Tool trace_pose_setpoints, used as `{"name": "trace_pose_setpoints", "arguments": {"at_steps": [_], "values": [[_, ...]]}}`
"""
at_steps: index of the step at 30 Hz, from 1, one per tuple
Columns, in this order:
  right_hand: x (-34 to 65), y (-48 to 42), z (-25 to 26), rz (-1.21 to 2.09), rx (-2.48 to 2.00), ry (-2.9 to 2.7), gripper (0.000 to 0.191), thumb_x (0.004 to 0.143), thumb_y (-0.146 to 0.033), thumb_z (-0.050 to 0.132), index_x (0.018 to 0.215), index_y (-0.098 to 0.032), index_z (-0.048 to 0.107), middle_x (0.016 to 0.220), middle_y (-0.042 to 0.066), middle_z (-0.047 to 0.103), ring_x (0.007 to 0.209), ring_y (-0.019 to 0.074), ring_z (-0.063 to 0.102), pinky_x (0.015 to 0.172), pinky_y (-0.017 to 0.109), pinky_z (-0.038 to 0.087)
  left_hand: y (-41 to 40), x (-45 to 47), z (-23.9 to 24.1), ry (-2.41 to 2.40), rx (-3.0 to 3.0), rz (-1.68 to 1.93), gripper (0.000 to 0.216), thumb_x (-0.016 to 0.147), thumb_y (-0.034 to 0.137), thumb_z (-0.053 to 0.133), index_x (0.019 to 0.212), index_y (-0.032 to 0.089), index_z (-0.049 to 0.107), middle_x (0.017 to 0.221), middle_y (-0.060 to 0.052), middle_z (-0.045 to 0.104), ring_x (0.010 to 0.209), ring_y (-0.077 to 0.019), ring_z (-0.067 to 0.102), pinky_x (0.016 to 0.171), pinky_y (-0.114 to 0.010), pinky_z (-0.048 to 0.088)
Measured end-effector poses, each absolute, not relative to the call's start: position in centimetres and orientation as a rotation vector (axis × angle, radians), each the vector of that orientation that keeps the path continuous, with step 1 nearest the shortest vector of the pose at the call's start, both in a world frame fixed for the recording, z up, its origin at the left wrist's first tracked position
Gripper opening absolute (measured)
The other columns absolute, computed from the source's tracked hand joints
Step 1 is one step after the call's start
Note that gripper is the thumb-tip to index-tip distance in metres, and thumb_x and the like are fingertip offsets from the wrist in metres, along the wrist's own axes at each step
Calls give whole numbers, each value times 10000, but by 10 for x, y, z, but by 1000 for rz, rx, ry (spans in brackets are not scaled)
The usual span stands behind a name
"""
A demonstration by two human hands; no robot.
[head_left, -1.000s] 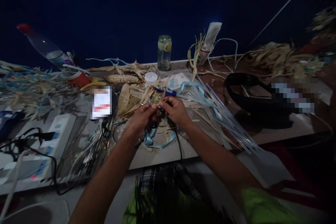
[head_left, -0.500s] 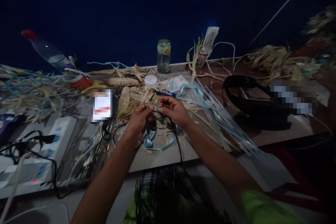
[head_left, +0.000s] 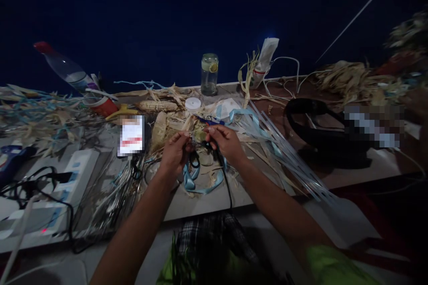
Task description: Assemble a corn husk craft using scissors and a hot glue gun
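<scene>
My left hand and my right hand meet over the middle of the table, both pinched on a small greenish piece of husk held between their fingertips. Scissors and a black cable lie just under the hands. A light blue ribbon curls on the table below them. Dry corn husks and a corn cob lie just beyond.
A glass jar, a white lid and a tilted plastic bottle stand toward the back. A phone, power strips and cables are at left. Clear strips and a black strap lie right. Husk piles fill both sides.
Both hands stay pinched together on the small piece and shifted slightly; the fingers have turned it a little. The view has tilted a bit, so everything sits lower in the frame.
</scene>
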State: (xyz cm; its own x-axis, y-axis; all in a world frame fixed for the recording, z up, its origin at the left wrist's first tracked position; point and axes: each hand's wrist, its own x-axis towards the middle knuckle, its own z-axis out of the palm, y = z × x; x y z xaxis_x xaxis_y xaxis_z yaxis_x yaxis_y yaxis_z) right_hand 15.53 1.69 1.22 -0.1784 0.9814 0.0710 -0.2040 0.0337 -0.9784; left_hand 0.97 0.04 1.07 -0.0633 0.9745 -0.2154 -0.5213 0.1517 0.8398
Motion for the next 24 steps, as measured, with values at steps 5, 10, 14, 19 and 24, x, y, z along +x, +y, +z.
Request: {"name": "trace_pose_setpoints", "arguments": {"at_steps": [5, 10, 14, 19, 24], "values": [[149, 15, 9, 1303, -1048, -1344, 265, 730, -397, 571, 836, -156, 604, 608, -29, 533, 452, 55, 419, 445, 204, 334, -2, 13, 10, 998, 658, 1329, 179, 642, 230, 674, 676, 151, 517, 505, 65, 455, 400, -23, 375, 459, -173, 346], [148, 13, 5, 1050, -1092, -1496, 176, 754, -325, 547, 753, -160, 608, 674, -1, 583, 600, 100, 506, 578, 228, 400, -4, 15, 6, 1082, 778, 1297, 204, 656, 294, 673, 684, 153, 529, 504, 68, 445, 410, -23, 382, 437, -155, 304], [149, 10, 7, 882, -1098, -1570, 140, 764, -270, 526, 720, -161, 603, 699, 12, 599, 639, 115, 521, 624, 238, 406, -5, 15, 2, 1184, 889, 1277, 210, 657, 328, 668, 696, 158, 552, 518, 61, 465, 423, -35, 399, 432, -163, 296], [149, 8, 7, 611, -1092, -1678, 153, 781, -271, 519, 692, -172, 595, 697, 29, 587, 645, 130, 517, 657, 267, 392, -6, 15, 2, 1306, 1031, 1290, 195, 688, 337, 636, 687, 155, 566, 488, 55, 452, 427, -50, 382, 428, -176, 286], [150, 4, 3, 337, -1064, -1835, 164, 814, -274, 502, 726, -189, 611, 708, 41, 620, 698, 150, 536, 742, 314, 363, -9, 15, 7, 1364, 1087, 1299, 184, 701, 332, 624, 694, 154, 577, 497, 50, 452, 444, -56, 370, 440, -180, 283]]}}
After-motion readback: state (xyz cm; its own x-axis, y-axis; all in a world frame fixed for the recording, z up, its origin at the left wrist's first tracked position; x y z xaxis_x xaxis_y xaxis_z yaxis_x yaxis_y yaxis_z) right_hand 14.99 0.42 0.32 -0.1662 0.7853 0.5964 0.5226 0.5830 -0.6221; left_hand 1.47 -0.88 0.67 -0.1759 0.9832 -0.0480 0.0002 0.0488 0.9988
